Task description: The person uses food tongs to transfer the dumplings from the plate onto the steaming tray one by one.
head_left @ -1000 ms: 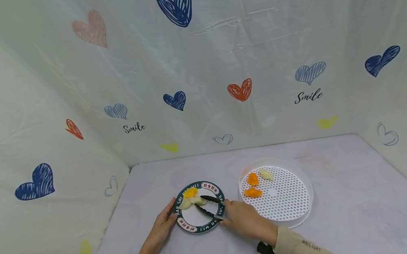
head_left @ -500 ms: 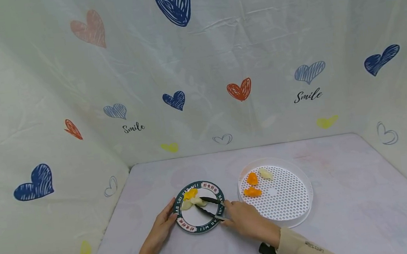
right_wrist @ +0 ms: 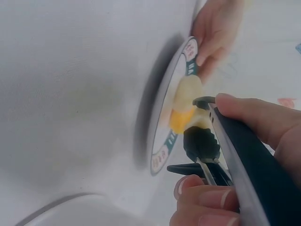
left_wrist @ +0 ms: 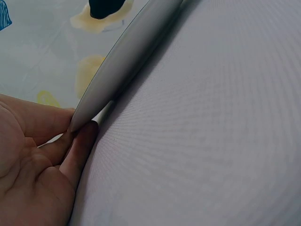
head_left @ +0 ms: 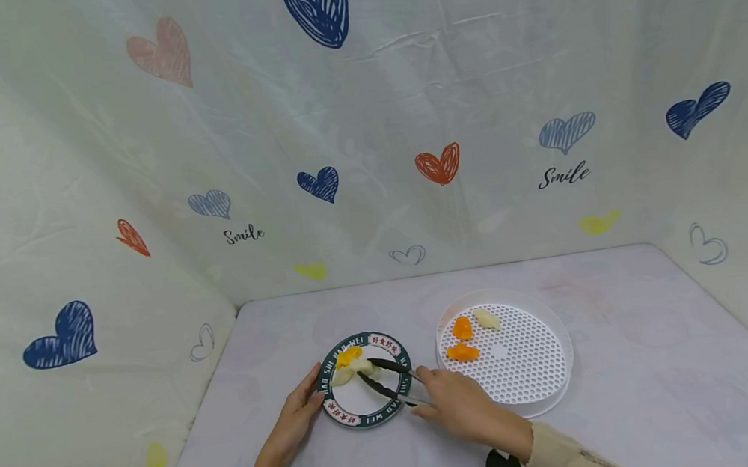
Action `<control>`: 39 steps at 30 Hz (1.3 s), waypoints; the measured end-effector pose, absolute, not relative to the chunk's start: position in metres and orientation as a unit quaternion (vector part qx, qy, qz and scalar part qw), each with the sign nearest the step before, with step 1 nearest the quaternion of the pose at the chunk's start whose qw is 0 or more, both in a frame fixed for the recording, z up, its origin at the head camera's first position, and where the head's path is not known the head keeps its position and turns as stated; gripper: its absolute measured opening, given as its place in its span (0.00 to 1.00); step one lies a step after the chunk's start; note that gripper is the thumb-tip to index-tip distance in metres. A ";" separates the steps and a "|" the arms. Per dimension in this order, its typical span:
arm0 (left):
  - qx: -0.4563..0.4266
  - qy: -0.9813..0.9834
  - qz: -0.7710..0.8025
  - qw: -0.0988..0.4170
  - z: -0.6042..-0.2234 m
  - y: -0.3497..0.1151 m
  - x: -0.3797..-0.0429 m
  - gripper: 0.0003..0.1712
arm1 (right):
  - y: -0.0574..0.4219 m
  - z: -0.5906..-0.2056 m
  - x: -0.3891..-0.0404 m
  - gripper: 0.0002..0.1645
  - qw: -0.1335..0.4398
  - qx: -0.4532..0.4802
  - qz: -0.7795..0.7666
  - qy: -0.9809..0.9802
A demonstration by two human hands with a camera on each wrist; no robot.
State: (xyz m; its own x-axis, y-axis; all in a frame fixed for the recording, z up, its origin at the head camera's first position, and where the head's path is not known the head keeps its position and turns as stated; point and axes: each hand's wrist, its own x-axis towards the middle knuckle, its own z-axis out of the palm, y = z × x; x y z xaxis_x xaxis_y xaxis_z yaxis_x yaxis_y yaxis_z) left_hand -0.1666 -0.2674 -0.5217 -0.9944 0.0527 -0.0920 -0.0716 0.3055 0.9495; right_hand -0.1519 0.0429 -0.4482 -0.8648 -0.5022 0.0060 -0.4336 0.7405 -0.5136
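A round plate (head_left: 368,420) with a green lettered rim lies on the table, tilted up a little at the left hand's side in the wrist views. My left hand (head_left: 294,414) pinches its left rim between thumb and fingers. Several pale pieces (head_left: 343,376) and a yellow piece (head_left: 348,355), perhaps fruit, sit at the plate's upper left. My right hand (head_left: 461,405) grips tongs (head_left: 378,389) with dark scalloped tips. The tongs stand spread over the plate, the tips right at a pale piece. In the right wrist view the dark tongs handle (right_wrist: 263,169) crosses the fingers.
Right of the plate stands a round white tray (head_left: 530,376) with a perforated surface. On its left side lie an orange piece (head_left: 462,328), a second orange piece (head_left: 463,353) and a pale piece (head_left: 487,319). A heart-printed curtain (head_left: 499,199) rises behind the table.
My right hand and forearm have shifted slightly right and toward me, showing more of the tongs. The tips stay by the pale pieces. The left hand keeps its hold on the plate.
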 end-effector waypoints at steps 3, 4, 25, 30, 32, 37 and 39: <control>-0.008 0.807 0.589 0.053 -0.522 -0.267 -0.167 0.33 | 0.049 -0.444 -0.149 0.32 0.071 -0.254 -0.271 0.926; -0.007 0.807 0.588 0.051 -0.522 -0.267 -0.167 0.33 | 0.051 -0.443 -0.148 0.32 0.071 -0.256 -0.274 0.924; -0.022 0.807 0.587 0.054 -0.519 -0.266 -0.168 0.33 | 0.104 -0.433 -0.127 0.39 0.052 -0.221 -0.316 0.921; -0.019 0.808 0.586 0.053 -0.519 -0.267 -0.168 0.33 | 0.117 -0.430 -0.121 0.40 0.050 -0.201 -0.319 0.925; -0.015 0.808 0.587 0.052 -0.520 -0.267 -0.167 0.33 | 0.122 -0.430 -0.119 0.41 0.051 -0.189 -0.316 0.928; -0.017 0.804 0.592 0.056 -0.519 -0.266 -0.166 0.33 | 0.139 -0.431 -0.111 0.42 0.046 -0.164 -0.303 0.938; -0.018 0.804 0.592 0.057 -0.519 -0.265 -0.165 0.33 | 0.146 -0.433 -0.108 0.41 0.039 -0.163 -0.301 0.939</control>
